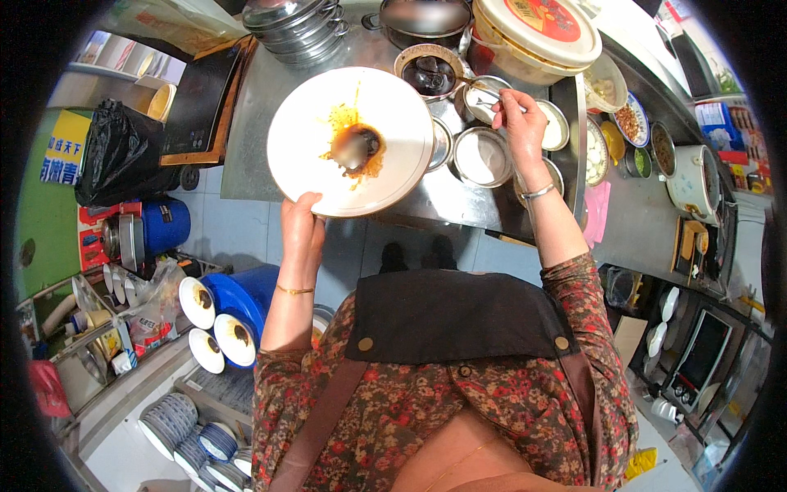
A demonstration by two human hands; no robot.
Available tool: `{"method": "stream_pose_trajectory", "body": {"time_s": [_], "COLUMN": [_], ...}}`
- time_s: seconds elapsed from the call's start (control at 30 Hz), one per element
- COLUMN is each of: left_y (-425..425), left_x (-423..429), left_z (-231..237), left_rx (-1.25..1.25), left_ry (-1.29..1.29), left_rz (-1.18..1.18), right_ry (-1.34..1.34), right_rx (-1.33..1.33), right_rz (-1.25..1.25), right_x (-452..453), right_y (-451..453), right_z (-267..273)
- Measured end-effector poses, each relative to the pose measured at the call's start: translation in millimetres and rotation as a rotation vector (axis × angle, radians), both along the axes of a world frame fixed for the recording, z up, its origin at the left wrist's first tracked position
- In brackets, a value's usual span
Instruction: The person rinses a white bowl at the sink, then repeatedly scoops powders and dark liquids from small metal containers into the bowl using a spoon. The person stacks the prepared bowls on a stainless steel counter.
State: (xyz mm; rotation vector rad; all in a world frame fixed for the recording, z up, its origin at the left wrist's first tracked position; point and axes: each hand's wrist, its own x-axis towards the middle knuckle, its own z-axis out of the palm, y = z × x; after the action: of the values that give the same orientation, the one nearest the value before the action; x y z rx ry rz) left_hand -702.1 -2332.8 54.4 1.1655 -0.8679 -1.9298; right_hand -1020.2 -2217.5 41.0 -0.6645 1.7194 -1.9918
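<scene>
My left hand (301, 220) grips the near rim of a large white wide-brimmed bowl (295, 141), held up over the steel counter. Dark brown sauce (372, 142) sits in its centre, with orange-brown splashes around it; part of the centre is blurred. In my right hand (521, 126) is the handle of a metal spoon (489, 91). The spoon reaches left toward a patterned bowl of dark liquid (428, 75); whether its tip touches the liquid I cannot tell. Just below the spoon stand a round container of white powder (484, 157) and other small metal containers.
Stacked steel steamers (294, 31), a dark pot (424, 23) and a large lidded tub (535, 34) line the counter's back. More ingredient bowls, including a bowl of peanuts (630, 120), stand right. Sauced white bowls (235, 338) rest by a blue bin (261, 295) at left.
</scene>
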Motion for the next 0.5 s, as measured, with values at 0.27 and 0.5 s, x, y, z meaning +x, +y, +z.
{"method": "stream_pose_trajectory", "body": {"time_s": [0.27,0.5], "left_y": [-8,-5], "left_x": [-3,-3], "left_z": [-12,-14], "left_rx": [-0.016,-0.013], "left_ry": [0.075,0.124], "left_rz": [0.003,-0.002], "right_ry": [0.018,0.351], "right_rx": [-0.057,0.134], "right_rz": [0.143,0.407], "right_x": [32,58], "right_y": [30,39], "right_z": [54,58]}}
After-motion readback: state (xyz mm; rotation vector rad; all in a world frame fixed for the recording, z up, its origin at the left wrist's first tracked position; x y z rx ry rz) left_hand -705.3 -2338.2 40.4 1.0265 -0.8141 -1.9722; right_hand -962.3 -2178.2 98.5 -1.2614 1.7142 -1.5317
